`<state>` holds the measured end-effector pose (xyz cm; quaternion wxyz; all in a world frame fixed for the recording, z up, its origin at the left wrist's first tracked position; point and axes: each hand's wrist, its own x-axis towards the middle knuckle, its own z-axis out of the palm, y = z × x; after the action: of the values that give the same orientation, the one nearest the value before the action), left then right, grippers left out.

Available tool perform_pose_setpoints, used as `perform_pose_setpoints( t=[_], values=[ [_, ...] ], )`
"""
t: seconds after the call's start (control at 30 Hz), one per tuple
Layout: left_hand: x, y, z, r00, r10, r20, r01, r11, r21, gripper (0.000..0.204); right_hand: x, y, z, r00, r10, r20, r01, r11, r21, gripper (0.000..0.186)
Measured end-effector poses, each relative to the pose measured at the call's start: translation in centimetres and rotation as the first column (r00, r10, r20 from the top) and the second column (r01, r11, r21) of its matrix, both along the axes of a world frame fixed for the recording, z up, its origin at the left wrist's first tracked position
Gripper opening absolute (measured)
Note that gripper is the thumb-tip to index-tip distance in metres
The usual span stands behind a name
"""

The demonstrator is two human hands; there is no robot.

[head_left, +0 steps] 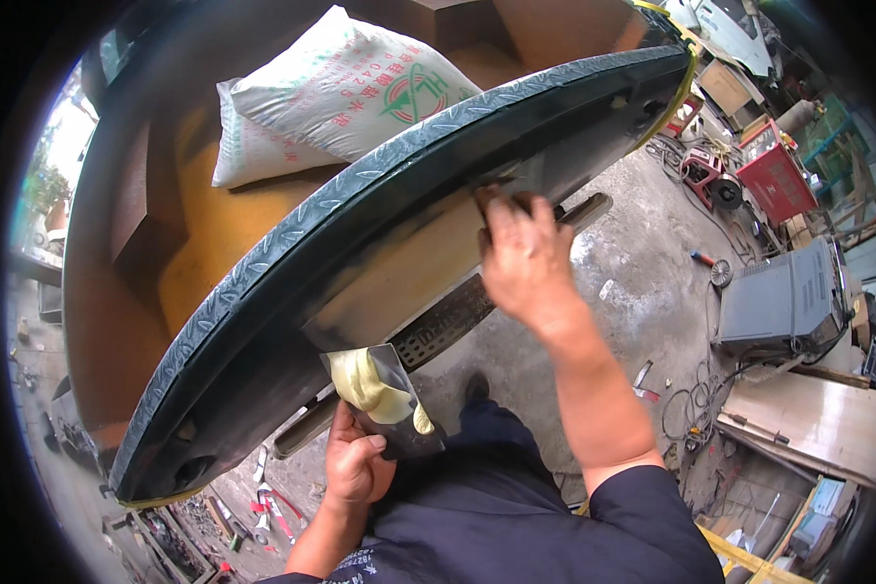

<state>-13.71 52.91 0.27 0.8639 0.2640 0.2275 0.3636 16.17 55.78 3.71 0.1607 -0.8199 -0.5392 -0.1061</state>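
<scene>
My left hand, below the panel, is closed on the edge of a dark flat mixing board. A thick lump of pale yellow putty sits on it, with a smaller dab at one side. My right hand is raised against the dark vehicle tailgate. Its fingers are closed on what looks like a thin flat spreader, smeared by motion and partly hidden. Beneath and left of that hand, a long smooth patch of tan filler covers part of the panel.
Two white printed sacks lie in the rusty truck bed behind the tailgate's textured rim. A slotted dark bar runs under the panel. Right, on the concrete floor, are a red machine, a grey cabinet and loose cables.
</scene>
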Motion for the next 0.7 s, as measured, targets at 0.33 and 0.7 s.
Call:
perform_pose_setpoints(
  t=[0.33,0.7],
  values=[
    [-1.1,1.0,-0.4,0.999,-0.046,-0.006,0.047,0.999,0.008,0.079,-5.8,-1.6,0.3,0.970,0.169,-0.172,-0.157,0.984,0.085,0.043],
    [-0.8,0.3,-0.1,1.000,-0.014,0.026,0.014,1.000,-0.006,0.076,1.3,0.2,1.7,0.993,-0.084,-0.088,0.077,0.994,-0.079,0.042]
  ],
)
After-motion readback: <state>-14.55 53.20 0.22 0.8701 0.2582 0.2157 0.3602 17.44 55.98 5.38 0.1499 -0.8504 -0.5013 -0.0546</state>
